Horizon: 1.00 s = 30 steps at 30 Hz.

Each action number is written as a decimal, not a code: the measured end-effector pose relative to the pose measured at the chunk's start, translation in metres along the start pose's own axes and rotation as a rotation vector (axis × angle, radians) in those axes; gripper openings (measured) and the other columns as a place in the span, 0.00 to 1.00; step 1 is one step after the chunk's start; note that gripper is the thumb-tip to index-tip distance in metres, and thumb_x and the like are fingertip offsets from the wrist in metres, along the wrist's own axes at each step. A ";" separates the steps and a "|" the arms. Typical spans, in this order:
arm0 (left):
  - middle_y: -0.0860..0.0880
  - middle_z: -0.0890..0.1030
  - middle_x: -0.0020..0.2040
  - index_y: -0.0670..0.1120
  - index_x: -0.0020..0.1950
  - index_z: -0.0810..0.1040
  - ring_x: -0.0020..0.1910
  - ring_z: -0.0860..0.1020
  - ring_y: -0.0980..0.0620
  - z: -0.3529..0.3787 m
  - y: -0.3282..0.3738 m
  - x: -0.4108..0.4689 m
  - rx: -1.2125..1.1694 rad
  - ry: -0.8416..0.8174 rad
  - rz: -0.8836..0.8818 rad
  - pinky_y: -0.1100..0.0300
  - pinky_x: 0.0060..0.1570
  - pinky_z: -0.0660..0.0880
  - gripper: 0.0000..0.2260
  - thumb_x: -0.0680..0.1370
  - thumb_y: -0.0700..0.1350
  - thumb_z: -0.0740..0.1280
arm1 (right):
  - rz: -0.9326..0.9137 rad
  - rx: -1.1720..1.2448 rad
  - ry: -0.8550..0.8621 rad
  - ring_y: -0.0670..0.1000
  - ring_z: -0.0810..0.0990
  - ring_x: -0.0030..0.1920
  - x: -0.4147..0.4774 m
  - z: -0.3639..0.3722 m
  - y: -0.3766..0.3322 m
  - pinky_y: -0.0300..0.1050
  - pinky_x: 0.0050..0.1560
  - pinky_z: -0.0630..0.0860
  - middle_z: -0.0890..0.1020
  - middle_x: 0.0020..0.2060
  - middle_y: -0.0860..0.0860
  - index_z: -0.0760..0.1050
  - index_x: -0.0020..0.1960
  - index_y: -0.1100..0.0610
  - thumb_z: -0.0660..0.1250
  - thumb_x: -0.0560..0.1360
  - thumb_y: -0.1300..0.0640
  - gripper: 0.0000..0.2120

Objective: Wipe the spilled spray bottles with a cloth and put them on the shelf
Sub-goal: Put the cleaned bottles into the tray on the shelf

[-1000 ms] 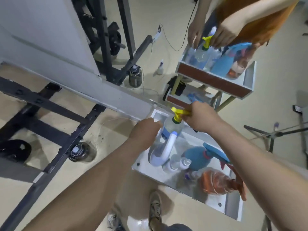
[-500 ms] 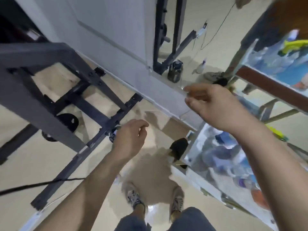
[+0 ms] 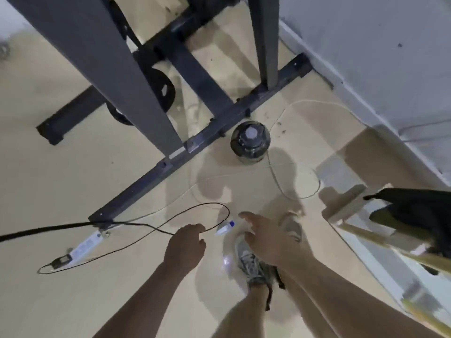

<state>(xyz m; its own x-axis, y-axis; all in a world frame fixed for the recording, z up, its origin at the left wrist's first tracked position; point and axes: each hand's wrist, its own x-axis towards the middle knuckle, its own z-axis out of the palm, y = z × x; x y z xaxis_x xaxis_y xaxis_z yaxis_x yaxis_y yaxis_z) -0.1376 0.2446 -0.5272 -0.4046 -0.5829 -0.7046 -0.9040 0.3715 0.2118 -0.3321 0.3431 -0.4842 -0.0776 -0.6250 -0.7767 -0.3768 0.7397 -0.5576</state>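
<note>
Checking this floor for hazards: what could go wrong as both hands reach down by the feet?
1. The black cable loops right beside the left hand; fingers or a foot could snag it and tug the power strip.
2. What looks like a clear bottle lies against the shoe, just by the right hand; a step might kick or crush it.

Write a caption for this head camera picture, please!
Left hand and right hand reach toward a clear bottle on the floor.

jar (image 3: 250,141) beside frame (image 3: 195,145), on floor (image 3: 73,167)
</note>
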 end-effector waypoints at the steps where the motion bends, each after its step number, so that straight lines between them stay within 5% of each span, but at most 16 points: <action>1: 0.51 0.77 0.65 0.49 0.69 0.73 0.66 0.73 0.51 0.030 -0.002 0.022 -0.029 -0.024 0.005 0.62 0.65 0.65 0.18 0.79 0.45 0.64 | 0.034 0.058 0.010 0.53 0.75 0.64 0.020 0.013 0.018 0.33 0.60 0.68 0.75 0.66 0.56 0.63 0.75 0.56 0.57 0.81 0.64 0.23; 3: 0.51 0.73 0.69 0.48 0.72 0.69 0.68 0.71 0.51 0.086 -0.004 0.064 -0.055 -0.050 0.016 0.64 0.66 0.62 0.21 0.80 0.45 0.64 | 0.084 0.184 0.031 0.47 0.80 0.53 0.056 0.038 0.056 0.24 0.48 0.68 0.77 0.59 0.58 0.65 0.72 0.61 0.57 0.80 0.70 0.21; 5: 0.50 0.74 0.67 0.48 0.73 0.68 0.66 0.72 0.48 0.131 -0.001 0.101 0.004 -0.067 0.023 0.60 0.64 0.67 0.21 0.79 0.48 0.64 | 0.100 0.261 0.025 0.39 0.78 0.44 0.082 0.057 0.091 0.28 0.44 0.70 0.77 0.55 0.56 0.66 0.67 0.59 0.57 0.79 0.74 0.19; 9: 0.48 0.82 0.44 0.47 0.51 0.80 0.45 0.80 0.48 0.154 0.010 0.138 0.302 0.017 -0.036 0.60 0.39 0.75 0.10 0.77 0.53 0.69 | 0.254 0.484 0.010 0.54 0.78 0.56 0.113 0.076 0.132 0.49 0.57 0.76 0.76 0.61 0.58 0.67 0.68 0.56 0.57 0.81 0.69 0.18; 11: 0.46 0.83 0.48 0.45 0.54 0.77 0.49 0.81 0.46 0.140 0.024 0.131 0.322 -0.080 -0.031 0.58 0.45 0.74 0.14 0.81 0.55 0.60 | 0.308 0.518 0.012 0.53 0.77 0.61 0.109 0.074 0.128 0.52 0.64 0.74 0.74 0.67 0.53 0.64 0.73 0.52 0.59 0.79 0.68 0.25; 13: 0.46 0.82 0.52 0.44 0.57 0.75 0.53 0.80 0.46 0.099 0.051 0.110 0.274 -0.093 -0.010 0.58 0.49 0.71 0.17 0.83 0.56 0.55 | 0.305 0.559 0.034 0.47 0.75 0.56 0.085 0.056 0.112 0.40 0.56 0.74 0.73 0.66 0.48 0.60 0.76 0.49 0.60 0.77 0.69 0.31; 16: 0.46 0.82 0.49 0.43 0.51 0.78 0.51 0.79 0.46 -0.001 0.120 0.060 0.093 -0.111 0.021 0.59 0.48 0.69 0.16 0.80 0.54 0.60 | 0.163 0.431 0.105 0.39 0.74 0.45 0.019 0.007 0.071 0.25 0.41 0.68 0.73 0.50 0.40 0.53 0.79 0.50 0.65 0.75 0.65 0.38; 18: 0.47 0.81 0.43 0.43 0.44 0.77 0.47 0.79 0.46 -0.074 0.179 0.016 0.009 -0.147 0.069 0.58 0.45 0.71 0.14 0.78 0.54 0.63 | 0.091 0.415 0.175 0.51 0.80 0.52 -0.027 -0.028 0.038 0.27 0.43 0.67 0.79 0.53 0.52 0.52 0.79 0.48 0.69 0.70 0.54 0.42; 20: 0.50 0.78 0.36 0.46 0.37 0.74 0.40 0.78 0.49 -0.139 0.236 -0.026 -0.069 -0.145 0.131 0.58 0.38 0.70 0.14 0.77 0.55 0.64 | 0.051 0.408 0.294 0.57 0.74 0.65 -0.074 -0.065 0.008 0.39 0.55 0.74 0.75 0.65 0.50 0.56 0.78 0.45 0.68 0.64 0.44 0.44; 22: 0.51 0.76 0.32 0.48 0.32 0.71 0.36 0.76 0.51 -0.195 0.286 -0.060 -0.118 -0.120 0.250 0.58 0.35 0.68 0.17 0.76 0.57 0.64 | 0.047 0.347 0.552 0.50 0.69 0.68 -0.123 -0.112 -0.017 0.49 0.62 0.72 0.74 0.64 0.44 0.64 0.73 0.42 0.69 0.65 0.52 0.37; 26: 0.54 0.72 0.24 0.47 0.29 0.70 0.27 0.71 0.58 -0.277 0.377 -0.114 -0.222 -0.218 0.568 0.58 0.31 0.68 0.24 0.75 0.64 0.61 | -0.037 0.388 0.919 0.52 0.76 0.52 -0.210 -0.192 -0.045 0.53 0.47 0.76 0.79 0.46 0.47 0.77 0.52 0.52 0.62 0.67 0.63 0.16; 28: 0.57 0.76 0.25 0.51 0.30 0.76 0.27 0.73 0.61 -0.301 0.413 -0.135 -0.318 -0.333 0.667 0.61 0.35 0.68 0.22 0.73 0.66 0.61 | -0.085 0.517 1.042 0.47 0.75 0.41 -0.255 -0.220 -0.057 0.45 0.42 0.72 0.76 0.39 0.40 0.71 0.43 0.48 0.61 0.73 0.57 0.04; 30: 0.54 0.82 0.32 0.56 0.38 0.82 0.33 0.79 0.58 -0.315 0.440 -0.151 -0.412 -0.429 0.740 0.55 0.41 0.75 0.17 0.70 0.66 0.63 | -0.125 0.626 1.145 0.42 0.73 0.37 -0.299 -0.240 -0.074 0.36 0.39 0.68 0.73 0.34 0.39 0.69 0.40 0.45 0.63 0.79 0.55 0.11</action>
<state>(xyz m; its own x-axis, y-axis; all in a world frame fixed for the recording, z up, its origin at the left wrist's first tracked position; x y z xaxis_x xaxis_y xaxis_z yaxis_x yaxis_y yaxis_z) -0.5177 0.2689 -0.1143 -0.8832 0.0443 -0.4670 -0.4490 0.2088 0.8688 -0.5024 0.4154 -0.1409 -0.9256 -0.3241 -0.1952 0.0272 0.4575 -0.8888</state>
